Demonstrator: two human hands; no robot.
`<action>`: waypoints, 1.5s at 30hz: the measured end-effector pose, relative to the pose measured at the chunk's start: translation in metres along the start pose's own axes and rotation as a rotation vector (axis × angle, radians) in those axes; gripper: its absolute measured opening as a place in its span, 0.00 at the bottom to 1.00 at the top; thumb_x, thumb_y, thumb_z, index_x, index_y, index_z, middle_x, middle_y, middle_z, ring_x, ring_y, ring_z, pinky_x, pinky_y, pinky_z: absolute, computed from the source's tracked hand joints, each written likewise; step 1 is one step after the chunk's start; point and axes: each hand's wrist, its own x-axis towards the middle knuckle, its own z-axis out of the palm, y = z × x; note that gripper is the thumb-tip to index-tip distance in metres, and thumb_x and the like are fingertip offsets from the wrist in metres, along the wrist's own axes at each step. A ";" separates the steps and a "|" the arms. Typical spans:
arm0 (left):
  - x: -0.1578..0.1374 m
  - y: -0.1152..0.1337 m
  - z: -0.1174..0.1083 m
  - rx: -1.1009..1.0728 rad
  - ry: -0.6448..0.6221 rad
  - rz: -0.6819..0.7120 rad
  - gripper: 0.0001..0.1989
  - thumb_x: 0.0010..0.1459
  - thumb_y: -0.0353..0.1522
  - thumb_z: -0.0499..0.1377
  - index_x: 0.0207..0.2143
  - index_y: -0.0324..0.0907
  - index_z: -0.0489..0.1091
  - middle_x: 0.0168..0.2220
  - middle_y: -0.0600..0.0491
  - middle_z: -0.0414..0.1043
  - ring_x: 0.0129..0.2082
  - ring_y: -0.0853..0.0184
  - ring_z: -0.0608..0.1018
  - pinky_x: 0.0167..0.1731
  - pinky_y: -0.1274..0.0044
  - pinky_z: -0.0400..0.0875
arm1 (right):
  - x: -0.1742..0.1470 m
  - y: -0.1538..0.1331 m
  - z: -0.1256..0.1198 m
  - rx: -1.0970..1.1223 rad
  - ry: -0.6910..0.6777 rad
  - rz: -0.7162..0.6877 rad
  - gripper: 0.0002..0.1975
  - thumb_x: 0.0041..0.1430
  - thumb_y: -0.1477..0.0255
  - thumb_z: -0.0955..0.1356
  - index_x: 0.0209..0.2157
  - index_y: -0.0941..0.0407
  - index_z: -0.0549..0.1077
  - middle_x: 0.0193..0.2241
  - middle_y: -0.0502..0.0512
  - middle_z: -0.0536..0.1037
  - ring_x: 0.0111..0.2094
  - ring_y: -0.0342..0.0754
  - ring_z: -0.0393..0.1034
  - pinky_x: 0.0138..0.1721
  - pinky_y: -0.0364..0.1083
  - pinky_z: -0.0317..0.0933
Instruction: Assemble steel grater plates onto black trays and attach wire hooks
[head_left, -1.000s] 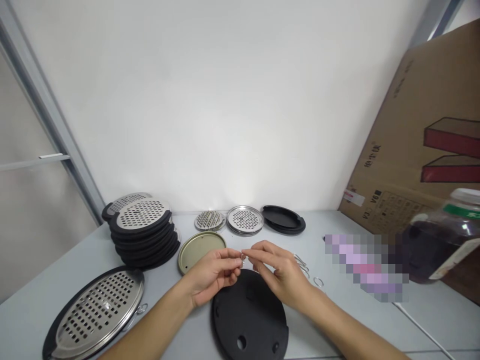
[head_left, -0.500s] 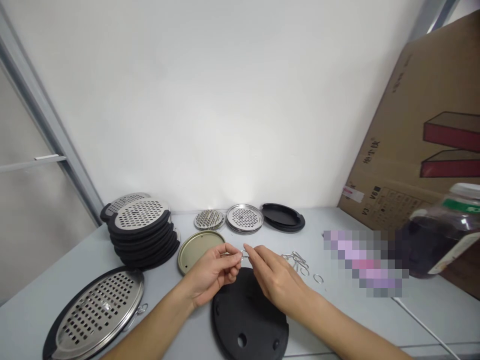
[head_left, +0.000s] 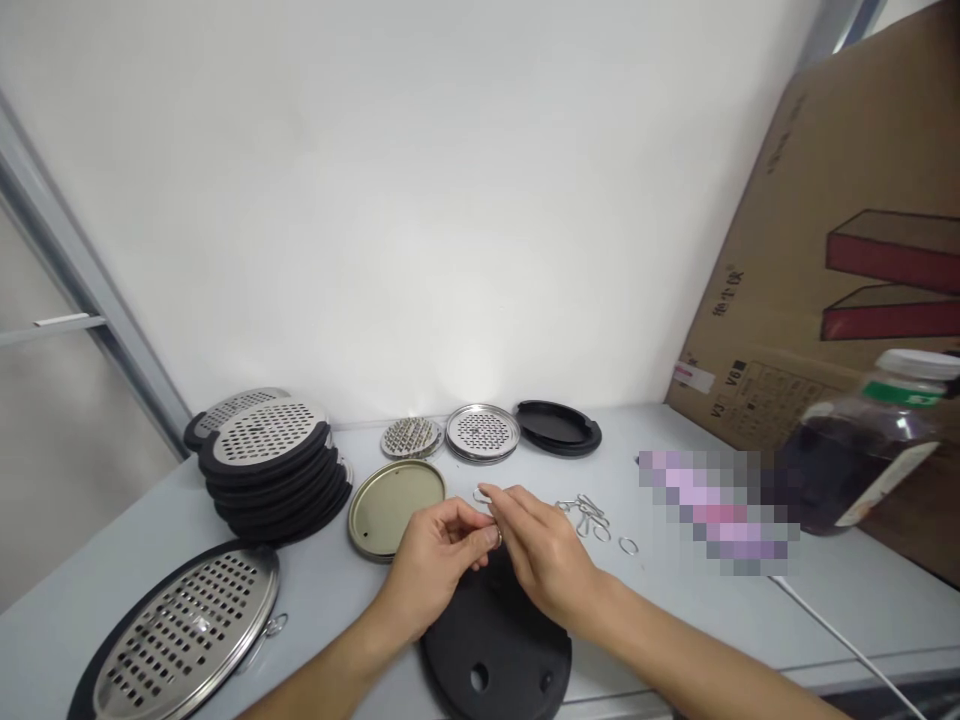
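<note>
My left hand [head_left: 442, 555] and my right hand [head_left: 544, 550] meet above a black round plate [head_left: 499, 645] with holes. A small wire ring [head_left: 480, 495] pokes out at the fingertips of my right hand, whose fingers are closed on it. The left thumb and forefinger pinch against the right fingers; a tiny shiny bit shows there, too small to make out. To the right of my right hand lie several wire rings and clips [head_left: 589, 515], with one loose ring [head_left: 628, 546] apart from them. A gold-coloured round lid [head_left: 397, 505] rests left of my hands.
Black-rimmed grater discs [head_left: 270, 460] are stacked at the left, with a larger grater [head_left: 184, 630] in front. Along the wall lie perforated metal discs [head_left: 482, 432] and a black dish [head_left: 559, 428]. A jar of dark liquid [head_left: 855, 450] and a cardboard box [head_left: 810, 300] stand right.
My left hand has moved right and closer against the right hand, its fingers now meeting the right fingertips. The ring shows higher above the fingers. The view has shifted slightly.
</note>
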 end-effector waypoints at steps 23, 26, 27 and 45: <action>0.069 -0.003 0.086 0.876 -0.265 0.155 0.10 0.43 0.21 0.59 0.17 0.43 0.74 0.17 0.50 0.70 0.23 0.62 0.73 0.29 0.72 0.63 | 0.010 0.087 -0.104 -0.166 -0.736 0.644 0.09 0.45 0.76 0.64 0.21 0.58 0.78 0.18 0.52 0.77 0.22 0.46 0.67 0.22 0.42 0.53; 0.055 0.020 0.049 0.865 -0.253 0.139 0.08 0.52 0.28 0.58 0.27 0.43 0.78 0.22 0.49 0.74 0.23 0.62 0.73 0.29 0.73 0.62 | 0.010 0.089 -0.098 -0.220 -0.689 0.648 0.08 0.47 0.75 0.66 0.24 0.57 0.78 0.22 0.54 0.78 0.23 0.47 0.69 0.24 0.42 0.55; 0.047 0.027 0.033 0.827 -0.202 0.134 0.07 0.52 0.31 0.59 0.31 0.43 0.78 0.24 0.49 0.75 0.25 0.62 0.74 0.29 0.74 0.62 | 0.011 0.087 -0.095 -0.252 -0.638 0.642 0.07 0.48 0.75 0.66 0.24 0.57 0.78 0.22 0.55 0.78 0.24 0.48 0.69 0.25 0.43 0.55; -0.023 0.037 -0.027 0.401 -0.027 -0.112 0.15 0.49 0.37 0.65 0.38 0.39 0.75 0.28 0.53 0.69 0.28 0.68 0.70 0.28 0.80 0.63 | 0.031 0.032 -0.064 0.871 -0.330 0.813 0.16 0.50 0.62 0.73 0.37 0.59 0.74 0.32 0.56 0.80 0.32 0.48 0.75 0.34 0.46 0.68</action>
